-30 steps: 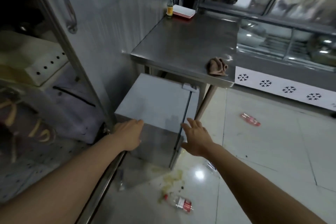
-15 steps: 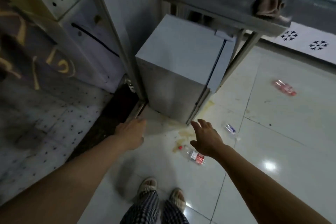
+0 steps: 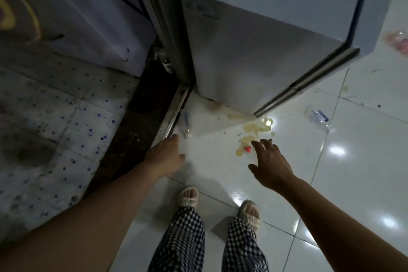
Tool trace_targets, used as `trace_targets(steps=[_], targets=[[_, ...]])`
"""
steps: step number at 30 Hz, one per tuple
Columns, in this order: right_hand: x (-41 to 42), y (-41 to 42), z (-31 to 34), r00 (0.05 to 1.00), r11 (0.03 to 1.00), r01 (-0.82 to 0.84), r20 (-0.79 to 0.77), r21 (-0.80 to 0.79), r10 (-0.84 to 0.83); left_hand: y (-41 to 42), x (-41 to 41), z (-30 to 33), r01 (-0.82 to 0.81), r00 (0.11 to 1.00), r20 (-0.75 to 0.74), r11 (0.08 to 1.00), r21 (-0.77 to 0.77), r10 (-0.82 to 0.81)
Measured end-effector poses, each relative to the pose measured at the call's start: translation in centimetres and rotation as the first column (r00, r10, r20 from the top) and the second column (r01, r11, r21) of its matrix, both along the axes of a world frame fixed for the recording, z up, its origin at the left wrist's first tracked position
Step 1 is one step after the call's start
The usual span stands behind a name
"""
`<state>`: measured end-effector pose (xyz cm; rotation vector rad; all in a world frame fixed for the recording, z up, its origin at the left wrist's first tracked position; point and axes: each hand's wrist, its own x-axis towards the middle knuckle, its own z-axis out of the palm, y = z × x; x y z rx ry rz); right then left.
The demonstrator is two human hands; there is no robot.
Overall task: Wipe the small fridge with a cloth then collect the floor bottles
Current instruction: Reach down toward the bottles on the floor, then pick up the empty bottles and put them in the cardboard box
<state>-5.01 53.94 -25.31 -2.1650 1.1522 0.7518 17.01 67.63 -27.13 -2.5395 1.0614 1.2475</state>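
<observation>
The small white fridge (image 3: 254, 55) stands on the tiled floor straight ahead. A clear bottle (image 3: 185, 125) lies beside the metal door rail, just beyond my left hand (image 3: 166, 157), whose fingers are relaxed and hold nothing. My right hand (image 3: 270, 164) hovers with fingers spread over a red-capped bottle (image 3: 247, 149), which it mostly hides. Another clear bottle with a blue label (image 3: 320, 118) lies to the right. A red-labelled bottle (image 3: 398, 41) shows at the right edge. The cloth is out of view.
A yellowish spill (image 3: 257, 130) spreads on the white tiles at the fridge's front corner. A metal door frame (image 3: 163, 28) and rail stand left of the fridge, with a dark gap and speckled floor beyond. My sandalled feet (image 3: 187, 197) stand below my hands.
My view has tilted down and closer to the floor; the table and cloth have left the frame. Both hands have lowered from the fridge top toward the bottles on the tiles.
</observation>
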Motion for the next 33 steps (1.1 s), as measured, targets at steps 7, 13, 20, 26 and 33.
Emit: trace_targets(steps=[7,13,20,26,33], targets=[[3.6,1.4,-12.5,0.998,0.999,0.052,0.043,-0.001,-0.052,-2.5,3.6,-14.3,-0.070,0.997,0.006,0.997,-0.043,0.070],[4.5,1.9,-26.2,0.998,1.000,0.018,0.061,-0.005,-0.018,-3.0,4.4,-28.2,-0.090,0.990,0.101,0.995,-0.038,0.093],[4.1,1.9,-38.4,0.995,0.999,0.043,0.094,-0.029,-0.041,-4.9,5.1,-41.1,-0.156,0.952,0.248,0.980,-0.120,0.182],[2.8,1.9,-43.7,0.986,0.996,0.084,0.150,-0.033,-0.078,-7.0,5.2,-47.6,-0.277,0.905,0.264,0.934,-0.227,0.333],[-0.4,1.7,-45.1,0.972,0.984,0.162,0.187,-0.074,-0.146,-8.4,4.0,-48.6,-0.328,0.884,0.278,0.923,-0.204,0.375]])
